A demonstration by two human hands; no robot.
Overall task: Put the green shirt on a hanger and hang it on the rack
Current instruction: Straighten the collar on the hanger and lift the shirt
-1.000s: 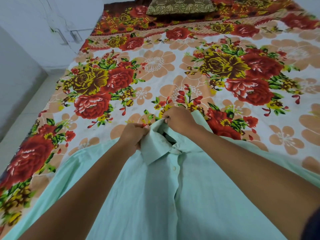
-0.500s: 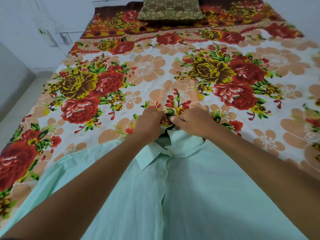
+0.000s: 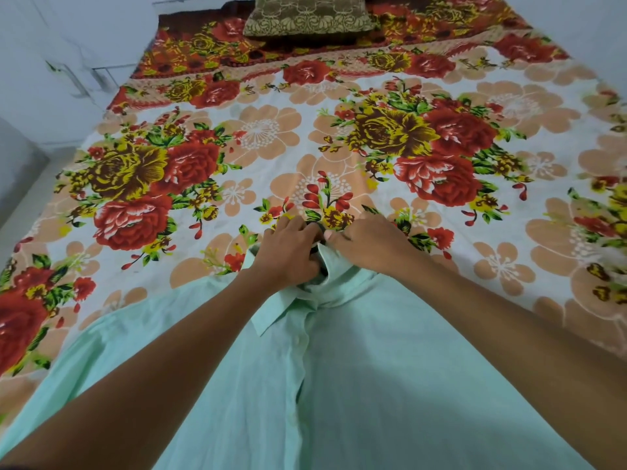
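Note:
A pale green buttoned shirt (image 3: 339,385) lies front up on the bed, its collar pointing away from me. My left hand (image 3: 288,252) and my right hand (image 3: 366,242) meet at the collar, fingers curled into the neck opening and gripping the fabric there. A small dark shape (image 3: 319,247) shows between the hands at the neck; I cannot tell whether it is a hanger. No rack is in view.
The bed is covered by a floral sheet (image 3: 258,137) in red, yellow and peach. A brown patterned pillow (image 3: 308,15) lies at the far end. A white wall and floor strip (image 3: 34,178) run along the left of the bed.
Both hands came together at the collar and slid slightly farther from me. The collar, raised a second ago, now lies flatter.

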